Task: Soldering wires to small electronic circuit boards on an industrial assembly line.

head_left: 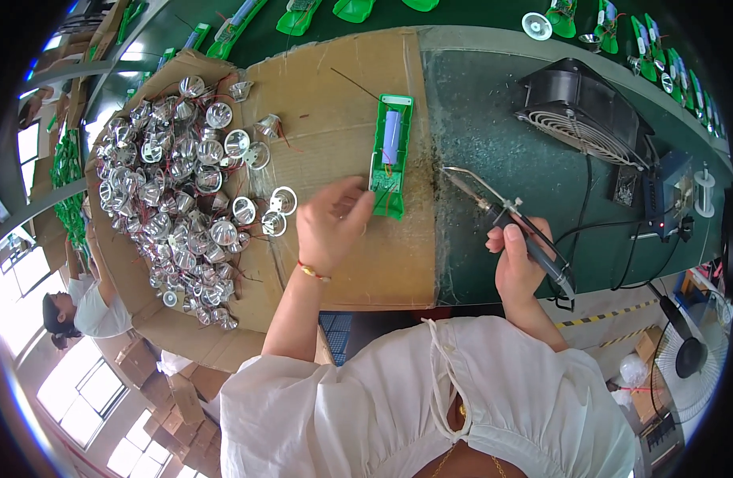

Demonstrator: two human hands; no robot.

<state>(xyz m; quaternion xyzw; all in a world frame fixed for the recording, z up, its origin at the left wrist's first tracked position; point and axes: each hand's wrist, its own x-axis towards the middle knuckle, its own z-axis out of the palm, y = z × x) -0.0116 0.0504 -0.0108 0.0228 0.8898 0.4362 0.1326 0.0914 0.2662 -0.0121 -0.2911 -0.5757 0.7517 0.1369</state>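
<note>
My right hand (519,259) is closed around the handle of a soldering iron (534,248) with a thin metal solder-feed tube (482,182) fixed along it. The iron's tip points up and left, apart from the work. A green plastic housing (393,209) lies on the cardboard in front of me. It holds a blue-purple cylindrical battery (391,137), a small green circuit board (386,182) and thin red wires. At the housing's lower left edge is my left hand (328,227), slightly blurred, its thumb apart from the curled fingers and nothing visible between them.
Left, a cardboard tray (243,344) holds a heap of silver reflector cups (187,171) with red wires; several sit loose beside it. Right stand a black fan (578,107), a blue control box (668,195) and a solder spool (704,191). More green housings (299,16) line the far side.
</note>
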